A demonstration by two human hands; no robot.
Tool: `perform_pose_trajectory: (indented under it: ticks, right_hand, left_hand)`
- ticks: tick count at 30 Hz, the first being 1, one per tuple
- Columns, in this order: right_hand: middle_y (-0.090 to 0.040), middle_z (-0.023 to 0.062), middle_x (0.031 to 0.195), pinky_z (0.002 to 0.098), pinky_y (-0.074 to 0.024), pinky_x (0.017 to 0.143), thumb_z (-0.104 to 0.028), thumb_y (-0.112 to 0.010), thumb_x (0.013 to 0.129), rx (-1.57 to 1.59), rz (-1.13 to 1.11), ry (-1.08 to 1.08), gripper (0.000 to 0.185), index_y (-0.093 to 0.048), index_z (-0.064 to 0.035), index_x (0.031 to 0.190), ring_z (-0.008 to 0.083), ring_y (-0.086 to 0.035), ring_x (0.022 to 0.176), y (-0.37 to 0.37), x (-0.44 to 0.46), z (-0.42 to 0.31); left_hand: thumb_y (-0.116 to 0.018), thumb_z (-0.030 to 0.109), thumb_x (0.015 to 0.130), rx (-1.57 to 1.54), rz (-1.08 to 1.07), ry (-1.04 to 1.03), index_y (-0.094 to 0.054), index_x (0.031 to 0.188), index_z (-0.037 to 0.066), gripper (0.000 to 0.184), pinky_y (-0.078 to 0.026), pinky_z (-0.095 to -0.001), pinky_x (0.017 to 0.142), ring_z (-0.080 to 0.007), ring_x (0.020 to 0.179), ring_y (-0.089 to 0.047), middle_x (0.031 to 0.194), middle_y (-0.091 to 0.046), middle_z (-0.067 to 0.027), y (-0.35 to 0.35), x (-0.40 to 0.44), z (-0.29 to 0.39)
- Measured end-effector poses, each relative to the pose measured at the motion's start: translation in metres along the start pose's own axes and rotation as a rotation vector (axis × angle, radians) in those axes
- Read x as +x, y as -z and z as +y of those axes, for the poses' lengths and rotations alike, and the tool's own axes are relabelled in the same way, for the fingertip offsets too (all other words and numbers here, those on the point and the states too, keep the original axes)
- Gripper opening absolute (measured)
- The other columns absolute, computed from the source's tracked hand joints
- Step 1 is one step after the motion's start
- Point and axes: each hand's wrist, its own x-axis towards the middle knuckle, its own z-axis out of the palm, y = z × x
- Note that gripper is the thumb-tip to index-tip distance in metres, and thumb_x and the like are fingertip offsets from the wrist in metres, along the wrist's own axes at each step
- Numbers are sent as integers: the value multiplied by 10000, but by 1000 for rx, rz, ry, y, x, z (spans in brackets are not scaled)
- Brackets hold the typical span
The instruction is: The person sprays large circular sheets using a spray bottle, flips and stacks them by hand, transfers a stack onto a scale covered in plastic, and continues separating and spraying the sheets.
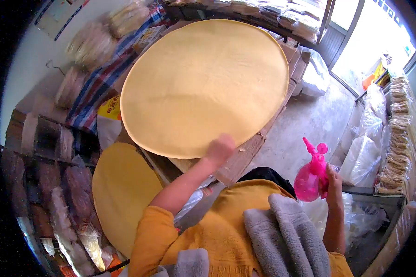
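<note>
A large, round, flat yellow sheet (203,87) with a slightly raised edge lies on brown cardboard (249,159). My left hand (221,148) is at its near edge, over the sheet's rim. That hand is smeared by motion, so its fingers cannot be made out. Off to the right, my right hand (333,183) is wrapped round a pink spray bottle (308,181), whose nozzle points up and away from me. A second round yellow sheet (124,196) is lower at the left, partly hidden by my left arm and the cardboard.
Shelves with plastic-wrapped bundles (78,203) stand at the left. A striped bag (104,78) lies behind them. Folded tan stacks (395,138) and white plastic bags (363,159) line the right side. Concrete floor (305,120) leads to a bright doorway (372,41).
</note>
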Motion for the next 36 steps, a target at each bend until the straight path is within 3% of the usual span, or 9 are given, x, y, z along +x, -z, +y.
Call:
perform_pose_trajectory:
  ticks: [2, 11, 17, 25, 27, 30, 36]
  right_hand:
    - [-421, -7, 465, 229, -272, 274, -440, -504, 812, 19, -16, -13, 391, -489, -93, 635, 80, -368, 318, -1, 0, 0]
    - [-418, -11, 466, 232, -257, 287, -438, -513, 810, -19, -9, -8, 400, -492, -84, 624, 81, -362, 323, -9, -1, 3]
    - [-434, -37, 519, 222, -277, 355, -405, -526, 814, -1, 8, -8, 364, -559, -55, 720, 53, -372, 399, -7, -1, 10]
    - [-491, -57, 653, 192, -297, 436, -358, -519, 830, 29, 16, 18, 341, -599, -29, 870, 30, -387, 515, -9, -5, 13]
    - [-483, -55, 631, 196, -291, 427, -353, -516, 832, 12, 19, 10, 336, -598, -27, 837, 35, -385, 503, -8, -5, 13]
    - [-427, 13, 455, 220, -284, 289, -448, -471, 823, -103, 17, 58, 405, -494, -81, 654, 93, -372, 308, -3, -1, 24]
    - [-422, 4, 451, 219, -280, 298, -439, -465, 829, -92, 25, 47, 392, -532, -68, 720, 81, -369, 320, 0, -2, 31]
  left_hand:
    - [-603, 201, 619, 20, -75, 31, -526, 676, 55, 174, -488, -291, 539, -195, 736, -515, 694, -481, -67, 0, 2, -6]
    - [-650, 283, 645, -102, -167, 149, -521, 723, 40, 286, -488, -302, 578, -225, 752, -520, 763, -496, -96, 15, 11, 6]
    - [-630, 239, 654, -318, -193, 153, -515, 740, 23, 258, -478, -363, 620, -268, 781, -525, 767, -492, -119, 31, 18, -7]
    - [-596, 171, 634, -238, -229, 197, -519, 704, 21, 182, -479, -364, 625, -264, 751, -535, 762, -503, -122, 27, 24, 9]
    - [-600, 162, 630, -256, -238, 172, -519, 697, 23, 174, -479, -364, 625, -264, 751, -536, 757, -504, -121, 27, 23, 8]
    - [-604, 148, 628, -280, -240, 142, -520, 694, 26, 162, -475, -365, 627, -266, 751, -537, 750, -508, -118, 25, 23, 9]
    - [-599, 138, 630, -298, -219, 132, -527, 676, 38, 131, -471, -367, 608, -270, 709, -544, 716, -516, -110, 33, 23, 8]
